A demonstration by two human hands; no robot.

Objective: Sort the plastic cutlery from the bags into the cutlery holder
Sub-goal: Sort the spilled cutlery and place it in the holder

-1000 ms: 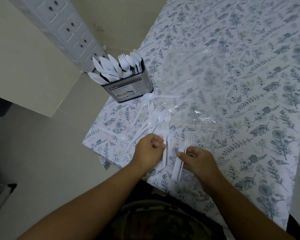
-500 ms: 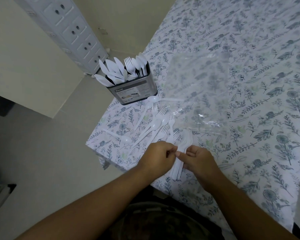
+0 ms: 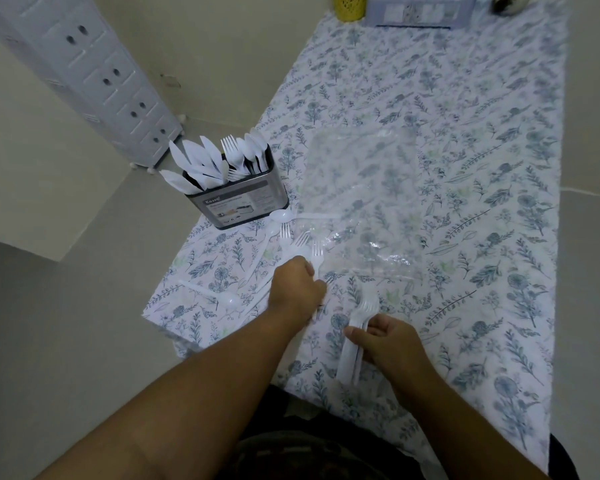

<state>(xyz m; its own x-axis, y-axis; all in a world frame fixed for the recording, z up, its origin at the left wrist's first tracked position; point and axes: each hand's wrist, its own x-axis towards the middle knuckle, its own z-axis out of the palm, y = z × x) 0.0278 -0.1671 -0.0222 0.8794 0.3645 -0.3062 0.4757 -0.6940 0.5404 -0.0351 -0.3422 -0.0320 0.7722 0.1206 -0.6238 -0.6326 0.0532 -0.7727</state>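
A metal cutlery holder (image 3: 243, 204) stands at the table's left edge, holding white plastic knives, forks and spoons. Loose white forks and spoons (image 3: 293, 242) lie scattered in front of it on the floral tablecloth. My left hand (image 3: 297, 287) rests on this pile with its fingers closed over a white fork. My right hand (image 3: 387, 342) grips a bundle of white forks (image 3: 355, 336), tines pointing away from me. A clear empty plastic bag (image 3: 361, 202) lies flat to the right of the holder.
The table's left edge and near-left corner (image 3: 153, 315) are close to the pile; one spoon (image 3: 219, 296) lies near that corner. A yellow cup (image 3: 349, 5) and a grey box (image 3: 418, 10) stand at the far end. A white drawer unit (image 3: 94, 74) stands on the floor to the left.
My left hand has left the bundle and moved up and left onto the loose pile. My right hand, still holding the forks, has drawn back toward me.
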